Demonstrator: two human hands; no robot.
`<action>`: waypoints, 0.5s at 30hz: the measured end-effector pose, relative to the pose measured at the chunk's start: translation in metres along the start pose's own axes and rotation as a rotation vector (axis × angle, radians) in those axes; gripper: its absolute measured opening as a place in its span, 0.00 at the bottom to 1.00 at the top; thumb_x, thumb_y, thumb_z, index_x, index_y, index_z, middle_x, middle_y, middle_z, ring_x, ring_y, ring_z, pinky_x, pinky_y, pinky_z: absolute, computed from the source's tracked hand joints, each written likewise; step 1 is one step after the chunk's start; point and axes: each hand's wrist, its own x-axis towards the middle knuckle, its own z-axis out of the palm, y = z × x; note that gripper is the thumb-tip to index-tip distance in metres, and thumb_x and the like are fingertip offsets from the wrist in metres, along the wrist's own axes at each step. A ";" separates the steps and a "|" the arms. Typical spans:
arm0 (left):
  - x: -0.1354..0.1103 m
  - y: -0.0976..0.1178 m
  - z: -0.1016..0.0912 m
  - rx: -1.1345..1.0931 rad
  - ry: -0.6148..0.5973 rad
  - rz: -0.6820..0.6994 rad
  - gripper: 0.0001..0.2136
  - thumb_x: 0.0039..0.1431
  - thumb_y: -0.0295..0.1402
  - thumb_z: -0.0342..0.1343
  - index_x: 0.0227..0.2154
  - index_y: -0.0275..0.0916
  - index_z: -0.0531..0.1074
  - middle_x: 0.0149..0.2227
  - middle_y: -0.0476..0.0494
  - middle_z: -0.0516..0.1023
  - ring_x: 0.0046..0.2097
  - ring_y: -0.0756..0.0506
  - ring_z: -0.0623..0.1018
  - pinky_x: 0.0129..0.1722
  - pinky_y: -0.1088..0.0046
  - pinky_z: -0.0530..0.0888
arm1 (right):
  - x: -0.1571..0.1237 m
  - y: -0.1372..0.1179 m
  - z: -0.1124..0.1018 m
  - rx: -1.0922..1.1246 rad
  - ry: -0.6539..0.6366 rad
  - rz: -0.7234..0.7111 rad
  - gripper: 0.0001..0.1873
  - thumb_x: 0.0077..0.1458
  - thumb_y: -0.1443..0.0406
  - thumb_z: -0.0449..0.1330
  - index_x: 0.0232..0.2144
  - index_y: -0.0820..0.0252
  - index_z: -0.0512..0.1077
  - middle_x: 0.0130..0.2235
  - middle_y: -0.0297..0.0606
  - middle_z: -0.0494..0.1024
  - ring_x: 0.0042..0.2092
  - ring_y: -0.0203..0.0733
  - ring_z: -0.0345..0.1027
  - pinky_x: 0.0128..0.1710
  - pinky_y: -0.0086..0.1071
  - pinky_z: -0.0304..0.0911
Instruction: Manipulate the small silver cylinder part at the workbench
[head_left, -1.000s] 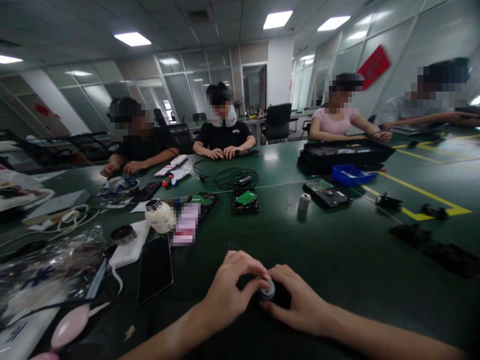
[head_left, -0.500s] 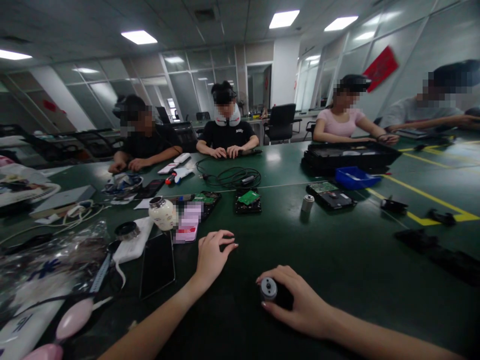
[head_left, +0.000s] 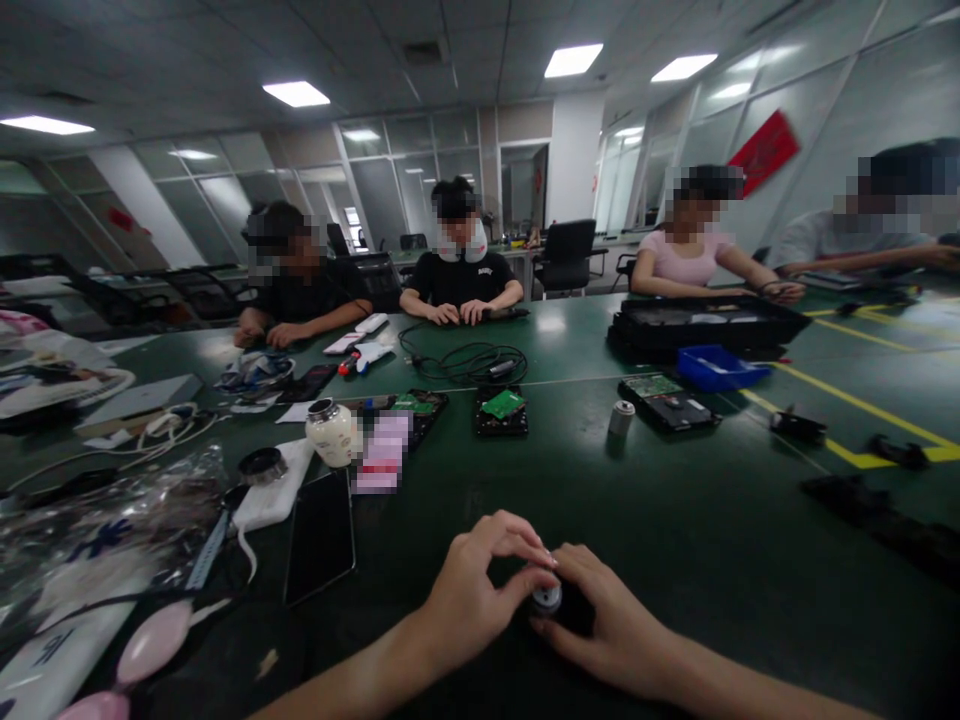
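Currently logged: small motor (head_left: 547,598), dark body with a silver end cap, on the table (head_left: 675,500) between my hands. Right hand (head_left: 611,630) cups its body; left hand (head_left: 469,590) pinches the cap. I judge it rigid, dense, smooth; grip the body.

Both hands (head_left: 540,600) together, fingertips (head_left: 536,562) pinched, forearms converging.

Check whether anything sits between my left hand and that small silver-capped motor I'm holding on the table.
Nothing visible does. The left hand has its fingers right at the silver cap of the motor, while the right hand wraps its dark body on the green table.
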 end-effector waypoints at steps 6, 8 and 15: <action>-0.001 -0.003 -0.003 0.041 -0.073 0.021 0.08 0.56 0.28 0.63 0.36 0.41 0.70 0.35 0.48 0.82 0.38 0.46 0.82 0.42 0.73 0.75 | 0.000 -0.001 -0.001 0.002 0.003 -0.014 0.18 0.50 0.66 0.63 0.46 0.57 0.68 0.41 0.38 0.74 0.43 0.44 0.65 0.44 0.39 0.62; 0.000 -0.003 -0.006 0.060 -0.102 0.028 0.06 0.56 0.28 0.62 0.36 0.41 0.72 0.36 0.47 0.82 0.39 0.45 0.82 0.42 0.72 0.75 | 0.001 -0.002 -0.002 -0.006 0.003 -0.016 0.18 0.50 0.66 0.63 0.45 0.57 0.68 0.41 0.38 0.74 0.43 0.45 0.65 0.44 0.39 0.62; 0.005 -0.002 -0.012 0.100 -0.196 0.055 0.07 0.58 0.24 0.60 0.37 0.42 0.77 0.40 0.48 0.80 0.41 0.47 0.80 0.43 0.73 0.74 | 0.002 -0.001 -0.001 -0.026 -0.009 -0.008 0.15 0.50 0.66 0.63 0.42 0.58 0.70 0.40 0.38 0.74 0.42 0.45 0.66 0.43 0.40 0.61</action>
